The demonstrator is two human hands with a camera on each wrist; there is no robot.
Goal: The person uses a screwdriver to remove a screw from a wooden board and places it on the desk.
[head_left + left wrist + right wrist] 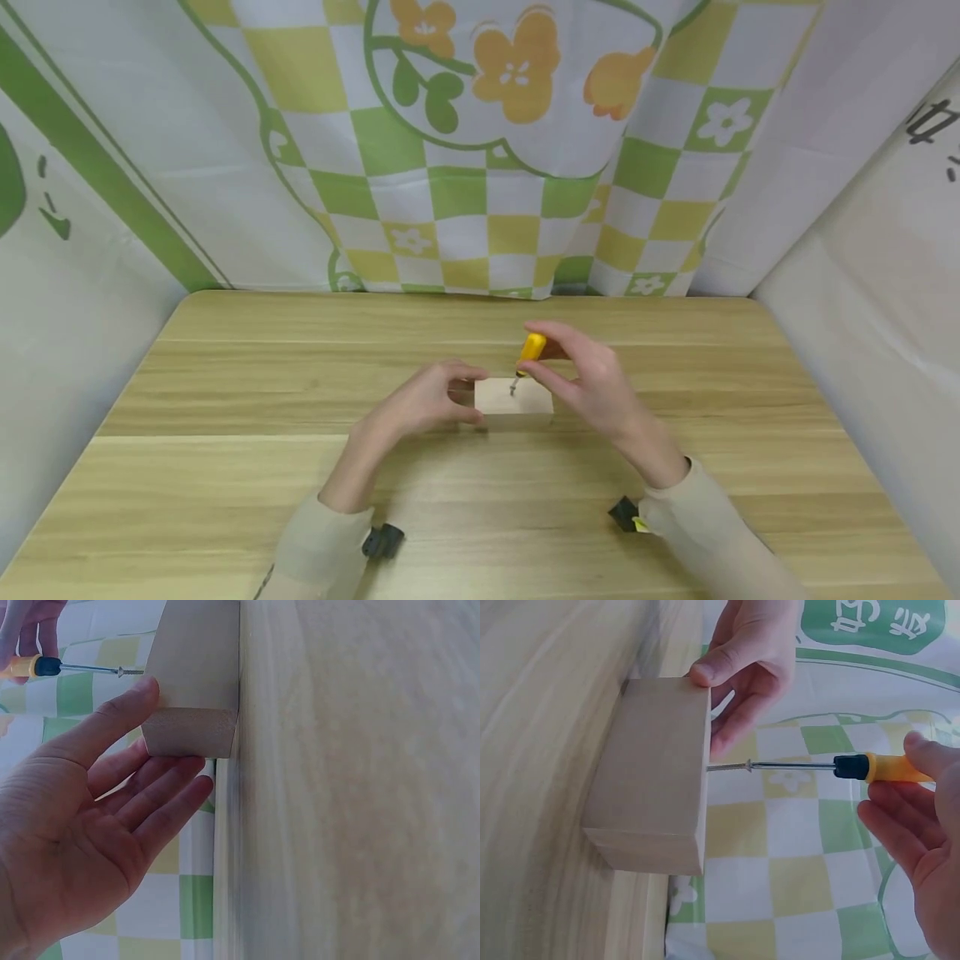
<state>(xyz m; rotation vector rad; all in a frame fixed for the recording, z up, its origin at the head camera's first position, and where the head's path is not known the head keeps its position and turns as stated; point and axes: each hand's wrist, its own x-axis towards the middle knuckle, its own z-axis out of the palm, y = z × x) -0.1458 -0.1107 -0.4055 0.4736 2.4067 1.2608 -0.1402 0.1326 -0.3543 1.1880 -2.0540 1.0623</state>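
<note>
A pale wooden block [534, 403] lies on the table. My left hand [422, 398] steadies its left end, with the thumb at the near edge and the fingers at the far side. In the right wrist view, a screw [729, 767] stands out of the block's upper face, much of its thread showing. The tip of a screwdriver [795, 765] meets the screw head, shaft and screw nearly in line. My right hand [596, 383] pinches the yellow handle between thumb and fingers above the block. In the left wrist view, the screwdriver's dark collar [49, 666] shows below the handle.
The wood-grain table [247, 492] spreads around both hands. A checked, flowered cloth [465, 200] hangs behind its back edge, and pale sheets hang at both sides. Small black devices [383, 542] sit at both wrists.
</note>
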